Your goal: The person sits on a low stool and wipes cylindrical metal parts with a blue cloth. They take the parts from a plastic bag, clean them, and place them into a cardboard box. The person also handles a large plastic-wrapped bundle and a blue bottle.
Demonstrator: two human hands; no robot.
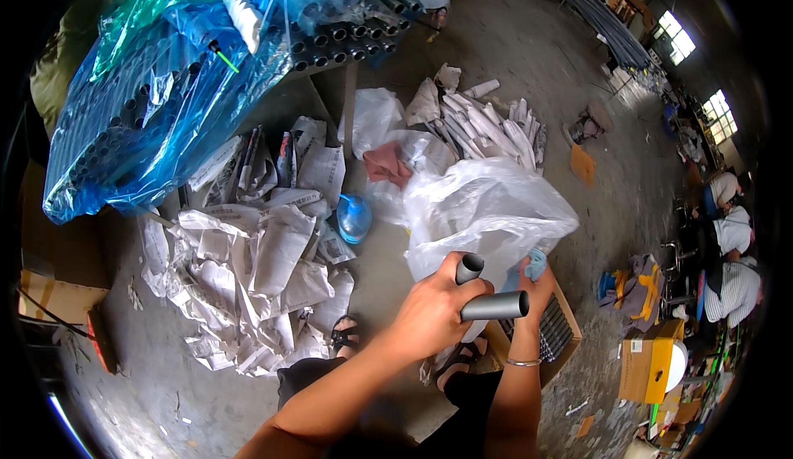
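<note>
My left hand is closed round two dark grey metal tubes. One tube points right with its hollow end showing; the open mouth of the other tube rises between my fingers. Just right of them, my right hand grips a crumpled light-blue cloth, and a bracelet circles that wrist. Below and beside the right forearm stands a cardboard box with rows of thin dark pieces inside. Clear plastic sheeting lies crumpled beyond both hands.
Crumpled printed paper is heaped at left, beside a blue spray bottle. Blue plastic covers stacked tubes on a stand. Paper-wrapped rolls lie beyond the sheeting. A yellow-brown carton and seated people are at right.
</note>
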